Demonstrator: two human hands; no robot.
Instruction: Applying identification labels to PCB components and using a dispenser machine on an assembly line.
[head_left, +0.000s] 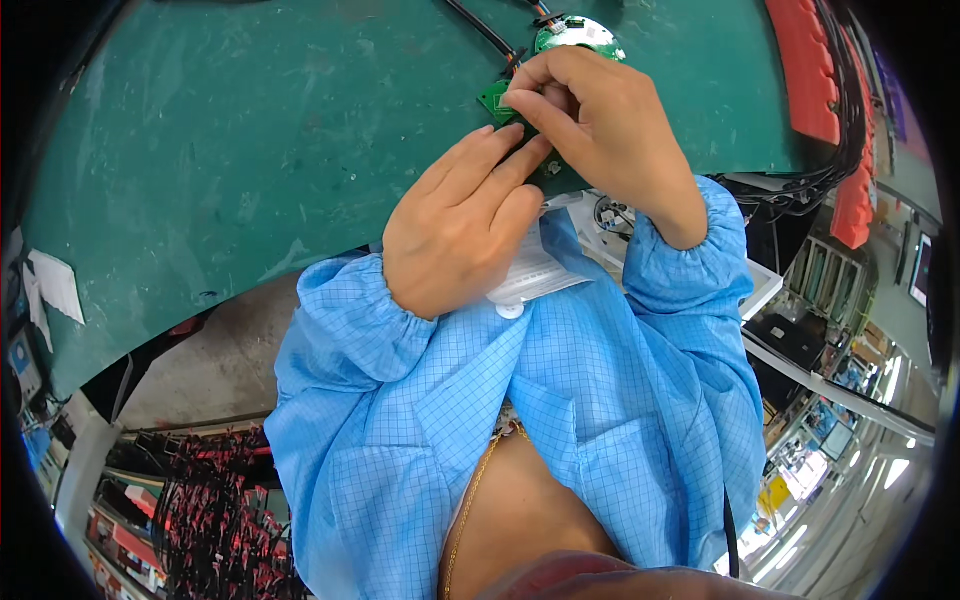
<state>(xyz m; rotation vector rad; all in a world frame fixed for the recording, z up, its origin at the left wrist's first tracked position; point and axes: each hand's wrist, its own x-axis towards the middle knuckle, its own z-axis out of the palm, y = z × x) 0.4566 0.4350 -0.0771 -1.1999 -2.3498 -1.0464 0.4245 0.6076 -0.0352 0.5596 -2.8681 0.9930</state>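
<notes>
On right hand (pixel 615 125), seen with thumb and forefinger close together at the right edge of small green circuit board (pixel 492 100). Can't tell if clamped on or just touching, because of fingertips over that edge. On left hand (pixel 460 215), seen with back up and fingers straight, slightly spread, tips just below the board. Can't tell of any grip there, with palm out of sight.

For location: upper middle of view, over green tabletop (pixel 250 150), near partly covered round board (pixel 580 38). Can't tell whether flat on the surface or slightly lifted. Just above, near the board: black cable (pixel 482 27) with thin coloured wires; can't make out any joint.

On handling: probably very light, stiff, smooth-faced, a bit slippery; likely fragile at small parts and solder spots. Best to take hold by bare opposite edges, with a light fingertip pinch. Avoid bending or pressing on the face. Expect softer, floppier behaviour from the wires; avoid tugging there, support close to the board instead.
</notes>
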